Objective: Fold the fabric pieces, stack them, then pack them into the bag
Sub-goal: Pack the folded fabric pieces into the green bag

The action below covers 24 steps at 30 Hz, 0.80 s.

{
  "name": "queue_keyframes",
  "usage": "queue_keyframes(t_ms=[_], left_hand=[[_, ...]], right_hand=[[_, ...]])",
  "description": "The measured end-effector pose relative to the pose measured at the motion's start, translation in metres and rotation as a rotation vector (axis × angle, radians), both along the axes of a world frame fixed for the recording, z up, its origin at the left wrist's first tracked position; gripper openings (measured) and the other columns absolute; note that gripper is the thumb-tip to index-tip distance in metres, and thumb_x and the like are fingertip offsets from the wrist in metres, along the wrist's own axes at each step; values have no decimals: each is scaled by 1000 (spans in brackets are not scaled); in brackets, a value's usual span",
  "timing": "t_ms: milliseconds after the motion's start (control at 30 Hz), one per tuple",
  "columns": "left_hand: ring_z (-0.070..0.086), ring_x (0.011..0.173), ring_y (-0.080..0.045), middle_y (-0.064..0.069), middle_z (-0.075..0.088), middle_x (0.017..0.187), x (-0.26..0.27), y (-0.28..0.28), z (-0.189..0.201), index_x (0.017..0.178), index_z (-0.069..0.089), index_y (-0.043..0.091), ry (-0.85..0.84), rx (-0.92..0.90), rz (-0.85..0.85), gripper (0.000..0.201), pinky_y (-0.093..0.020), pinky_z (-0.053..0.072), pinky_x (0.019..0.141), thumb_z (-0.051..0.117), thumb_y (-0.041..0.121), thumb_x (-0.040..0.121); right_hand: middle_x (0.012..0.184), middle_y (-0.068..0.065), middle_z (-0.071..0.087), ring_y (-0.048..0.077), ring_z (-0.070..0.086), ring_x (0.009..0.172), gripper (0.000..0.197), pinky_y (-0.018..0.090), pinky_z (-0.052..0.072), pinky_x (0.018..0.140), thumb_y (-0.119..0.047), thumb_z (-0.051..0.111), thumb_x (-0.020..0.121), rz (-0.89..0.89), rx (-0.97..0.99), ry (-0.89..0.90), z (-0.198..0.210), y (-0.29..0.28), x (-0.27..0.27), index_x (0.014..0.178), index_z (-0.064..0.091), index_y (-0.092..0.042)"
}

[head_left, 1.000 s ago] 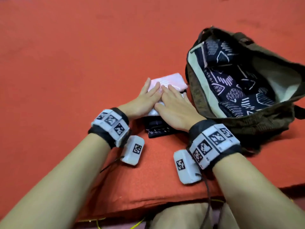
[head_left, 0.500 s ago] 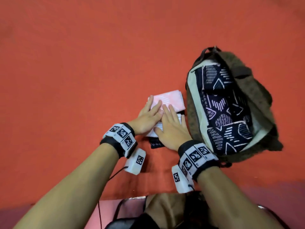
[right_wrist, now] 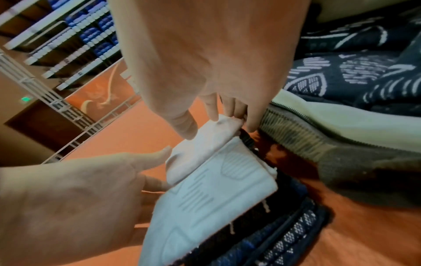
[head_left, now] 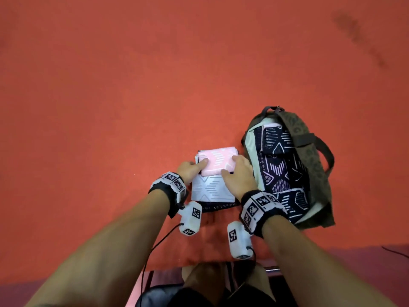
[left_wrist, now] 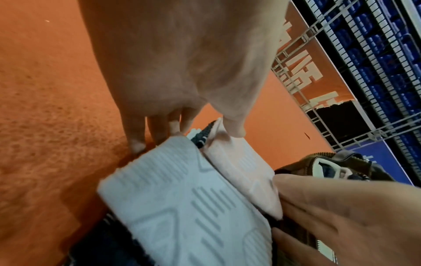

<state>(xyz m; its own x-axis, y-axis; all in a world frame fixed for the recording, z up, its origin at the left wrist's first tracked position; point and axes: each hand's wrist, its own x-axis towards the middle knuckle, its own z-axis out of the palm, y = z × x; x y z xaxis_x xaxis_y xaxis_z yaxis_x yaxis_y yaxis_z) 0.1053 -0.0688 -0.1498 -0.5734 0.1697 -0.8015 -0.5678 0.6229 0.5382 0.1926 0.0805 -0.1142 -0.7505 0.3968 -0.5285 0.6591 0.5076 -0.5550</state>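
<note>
Both hands, left hand (head_left: 190, 169) and right hand (head_left: 240, 173), are now gripping the pink cloth (head_left: 218, 160) by its sides instead of pressing flat, on the stack left of the bag (head_left: 314, 138), suggesting packing is coming.

Your stack sits just left of the bag (head_left: 309, 138): a folded pink piece (head_left: 218, 161) on top, a white ribbed piece (head_left: 211, 189) beneath it, a dark patterned piece (head_left: 219, 206) at the bottom. The olive bag lies open, holding navy fabric with white patterns (head_left: 281, 165).
</note>
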Motion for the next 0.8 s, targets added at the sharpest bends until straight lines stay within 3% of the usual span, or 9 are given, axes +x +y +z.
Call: queue_keyframes(t_ms=[67,200,267,367,467,500,567,633,800], left_hand=[[66,80,-26,-13,71,103,-1,4,-4,107,68,0,-1,-2,65,56,-30,51,66,67,54,90],[66,86,-26,-8,68,94,3,8,-10,88,58,13,-36,5,252,44,-38,57,83,81,49,79],[67,81,-25,-11,72,99,6,8,-13,88,55,14,-36,52,376,45,-38,58,79,88,41,73],[68,83,-21,-10,72,105,8,7,-15,103,55,11,9,59,429,49,-33,57,73,89,31,75],[69,96,-23,-9,69,112,6,5,-8,119,54,7,-26,87,438,60,-35,56,84,86,34,77],[71,93,-23,-11,72,110,6,5,-3,117,57,6,-77,124,432,56,-33,57,80,84,36,79],[74,80,-22,-14,76,103,4,8,9,115,67,1,-131,208,461,47,-27,56,62,79,34,83],[73,79,-21,-15,76,104,3,13,20,118,68,5,-58,258,529,39,-24,56,55,77,23,84],[72,86,-19,-9,76,103,1,25,51,112,71,11,185,331,507,31,-29,59,70,74,8,81]], right_hand=[[151,6,47,26,46,136,58,34,37,107,-30,58,97,-84,-54,-16,-2,6,-6,150,39,-15],[138,12,59,33,57,124,54,36,42,100,-41,52,100,-202,-166,-149,-20,18,-15,143,44,-9],[138,15,58,34,56,125,59,38,43,104,-45,51,99,-226,-207,-209,-29,20,-19,141,46,-4],[129,12,63,32,61,116,53,42,47,103,-37,61,95,-299,-305,-191,-36,21,-24,135,52,-5],[118,8,72,29,68,107,65,46,51,104,-41,77,69,-443,-525,-159,-47,25,-26,125,65,-11],[114,7,74,29,69,104,69,47,52,103,-45,78,62,-469,-595,-164,-48,28,-26,122,69,-12],[108,8,75,28,70,100,54,42,54,96,-42,76,72,-463,-688,-189,-37,29,-30,117,71,-12],[105,7,75,25,70,96,38,37,54,85,-34,72,82,-448,-724,-183,-35,29,-32,115,70,-14],[102,5,79,27,75,97,66,52,56,98,-48,80,55,-475,-786,-131,-36,34,-18,114,72,-18]])
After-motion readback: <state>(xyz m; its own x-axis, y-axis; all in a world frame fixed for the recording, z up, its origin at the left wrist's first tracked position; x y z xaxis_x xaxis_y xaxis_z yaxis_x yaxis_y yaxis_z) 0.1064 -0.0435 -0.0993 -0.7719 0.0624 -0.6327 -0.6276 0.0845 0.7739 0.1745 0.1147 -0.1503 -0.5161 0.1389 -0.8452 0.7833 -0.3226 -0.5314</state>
